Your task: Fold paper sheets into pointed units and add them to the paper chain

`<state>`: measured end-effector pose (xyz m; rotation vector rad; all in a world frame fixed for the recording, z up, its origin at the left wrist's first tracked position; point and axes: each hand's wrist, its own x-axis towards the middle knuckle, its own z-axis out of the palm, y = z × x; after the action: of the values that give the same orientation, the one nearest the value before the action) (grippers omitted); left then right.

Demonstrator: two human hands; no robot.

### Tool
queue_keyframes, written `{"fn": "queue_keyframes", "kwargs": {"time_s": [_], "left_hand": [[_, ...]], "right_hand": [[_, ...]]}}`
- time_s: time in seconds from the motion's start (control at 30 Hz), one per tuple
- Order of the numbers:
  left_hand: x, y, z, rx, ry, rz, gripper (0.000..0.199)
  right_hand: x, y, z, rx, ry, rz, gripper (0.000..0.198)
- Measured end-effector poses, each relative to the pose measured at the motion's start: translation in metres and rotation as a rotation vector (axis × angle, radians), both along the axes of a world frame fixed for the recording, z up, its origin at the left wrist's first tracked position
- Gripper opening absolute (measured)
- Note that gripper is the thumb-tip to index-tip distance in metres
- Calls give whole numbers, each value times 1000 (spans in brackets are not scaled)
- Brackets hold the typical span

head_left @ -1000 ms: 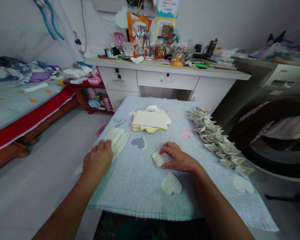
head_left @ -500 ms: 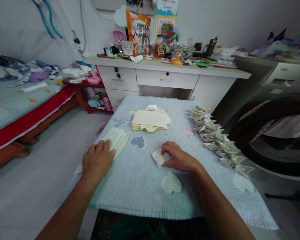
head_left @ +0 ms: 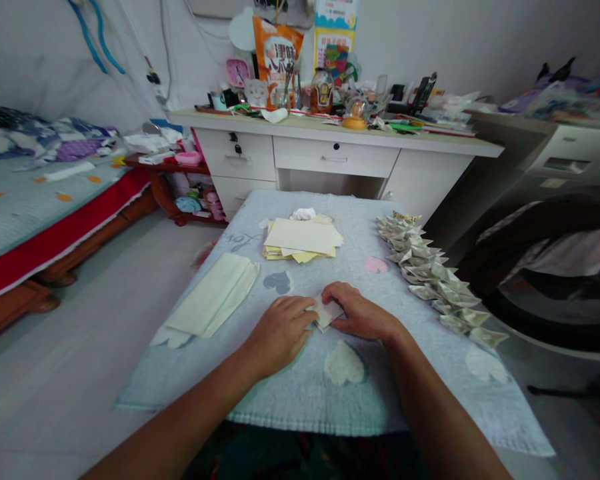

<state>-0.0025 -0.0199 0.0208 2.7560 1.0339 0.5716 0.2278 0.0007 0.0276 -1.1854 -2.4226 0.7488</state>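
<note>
A small folded piece of paper (head_left: 327,312) lies on the cloth-covered table (head_left: 290,393), between my two hands. My right hand (head_left: 359,312) grips its right side, fingers curled over the top and thumb at the near edge. From the left, my left hand (head_left: 285,333) has its fingers closed on the paper's left edge; its fingertips partly hide that side. Further left rests a stack of long pale-green paper strips (head_left: 207,297), apart from both hands.
Yellow and cream paper sheets (head_left: 303,239) are piled mid-table, a crumpled white tissue (head_left: 303,214) behind them. Folded paper pieces with pointed tips (head_left: 433,280) stand in a row along the right side. A cluttered white desk (head_left: 335,143) stands beyond the table.
My left hand has left the pale-green strips and moved right to the small folded paper, taking hold of its left edge. My right hand stays on the paper.
</note>
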Motion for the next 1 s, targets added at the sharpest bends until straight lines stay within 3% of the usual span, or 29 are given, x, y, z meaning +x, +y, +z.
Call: {"fn": "queue_keyframes", "kwargs": {"time_s": [0.17, 0.37, 0.53, 0.67, 0.87, 1.0], "left_hand": [[18, 16, -7, -6, 79, -78, 14], [23, 22, -15, 196, 131, -154, 18], [23, 19, -22, 292, 100, -139, 18], [23, 18, -26, 274, 71, -125, 18], [20, 22, -28, 135, 14, -20, 16], [18, 25, -31, 144, 27, -22, 20]], "right_hand": [[0, 1, -3, -17, 6, -3, 39], [1, -4, 6, 9, -76, -26, 39], [-1, -16, 7, 79, -131, -92, 29], [-7, -19, -8, 156, -108, -154, 16], [-7, -18, -23, 189, -69, -175, 14], [-6, -19, -24, 183, -57, -212, 17]]}}
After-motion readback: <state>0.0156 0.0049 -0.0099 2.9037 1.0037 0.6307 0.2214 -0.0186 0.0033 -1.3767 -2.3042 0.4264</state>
